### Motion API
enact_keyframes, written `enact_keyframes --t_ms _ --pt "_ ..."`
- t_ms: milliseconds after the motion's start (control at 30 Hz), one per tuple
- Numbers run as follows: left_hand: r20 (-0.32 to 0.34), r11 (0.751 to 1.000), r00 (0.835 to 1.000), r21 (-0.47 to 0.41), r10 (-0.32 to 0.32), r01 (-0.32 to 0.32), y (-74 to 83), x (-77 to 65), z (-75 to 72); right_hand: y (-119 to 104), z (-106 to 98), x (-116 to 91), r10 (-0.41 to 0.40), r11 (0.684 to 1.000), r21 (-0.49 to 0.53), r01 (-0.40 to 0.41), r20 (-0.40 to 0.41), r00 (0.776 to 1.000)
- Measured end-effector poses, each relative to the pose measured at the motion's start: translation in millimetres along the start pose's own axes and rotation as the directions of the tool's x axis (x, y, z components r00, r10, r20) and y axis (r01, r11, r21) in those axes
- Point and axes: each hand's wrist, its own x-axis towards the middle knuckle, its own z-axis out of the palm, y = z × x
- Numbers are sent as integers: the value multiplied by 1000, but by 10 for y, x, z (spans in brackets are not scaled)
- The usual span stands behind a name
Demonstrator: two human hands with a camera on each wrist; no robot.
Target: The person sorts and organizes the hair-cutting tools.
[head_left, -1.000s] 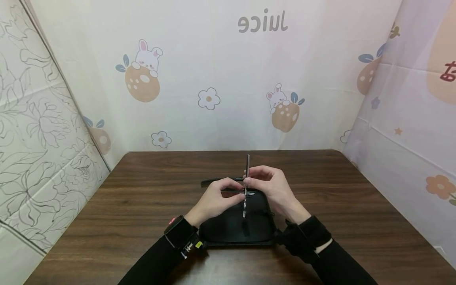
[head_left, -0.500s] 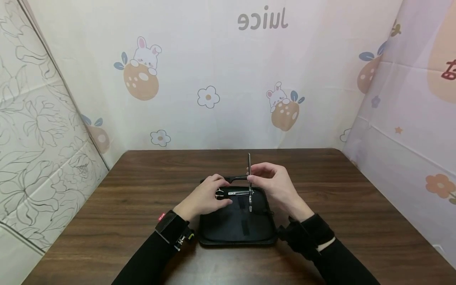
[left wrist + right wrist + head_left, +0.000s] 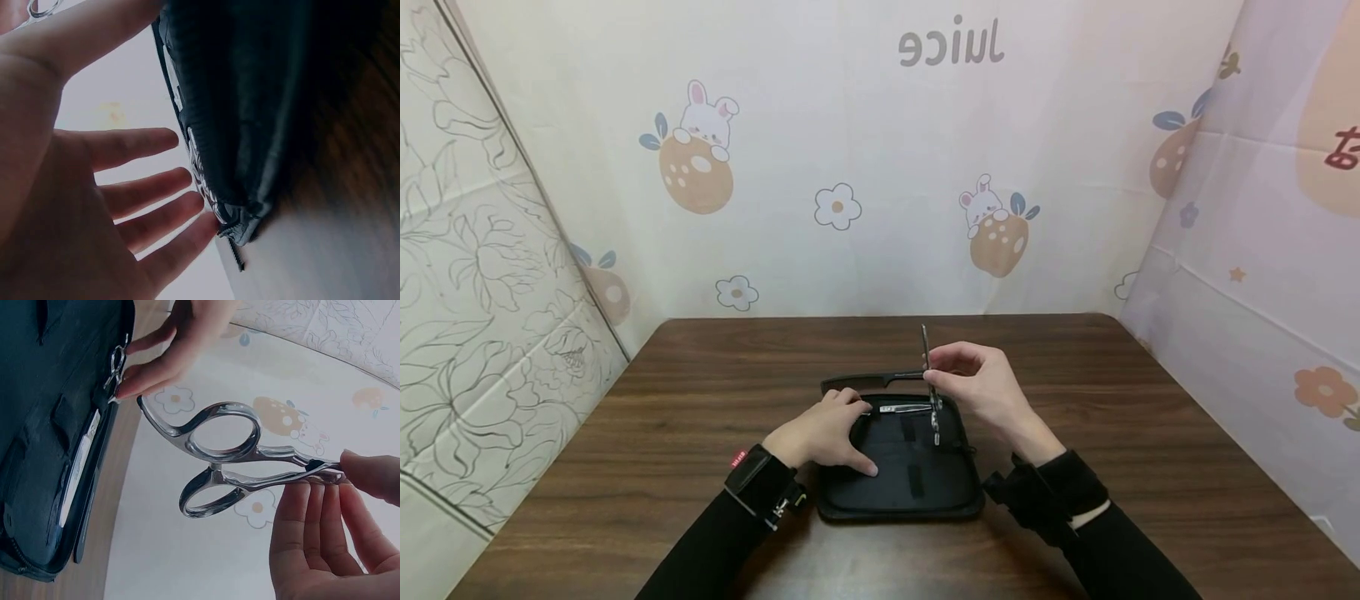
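My right hand (image 3: 977, 383) pinches a pair of steel hairdressing scissors (image 3: 936, 417) above a black zip case (image 3: 895, 496). Their finger rings point down, and the right wrist view shows the handles (image 3: 275, 452) close up, the blades hidden by the fingers. A second pair of scissors (image 3: 904, 408) lies along the far side inside the case. My left hand (image 3: 827, 429) is at the case's left edge with its fingers spread. Its fingertips reach the handle rings (image 3: 117, 362) of the lying pair; whether they press there, I cannot tell.
A black comb (image 3: 865, 382) lies just behind the case on the brown wooden table (image 3: 700, 467). Dark elastic loops (image 3: 916, 481) line the inside of the case. Printed curtains (image 3: 850, 150) enclose the table at the back and sides.
My left hand has let go of the lying scissors and drawn back left and down to the case's edge. The right hand has shifted slightly right, still holding its scissors.
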Motion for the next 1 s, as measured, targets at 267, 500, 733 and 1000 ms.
enact_keyframes --t_ms 267,500,733,1000 --pt "4 999 1000 39 -12 12 19 1 15 10 -12 -1 13 998 -57 -13 8 1000" --pt "-4 999 1000 46 -7 7 20 1 26 24 -16 -4 7 991 -137 -5 14 1000" --pt "-10 998 1000 52 -18 18 12 14 50 31 -21 -7 -2 987 -162 7 35 999" --pt "-11 997 999 66 -31 31 10 31 55 47 -20 18 -43 965 -256 59 69 997"
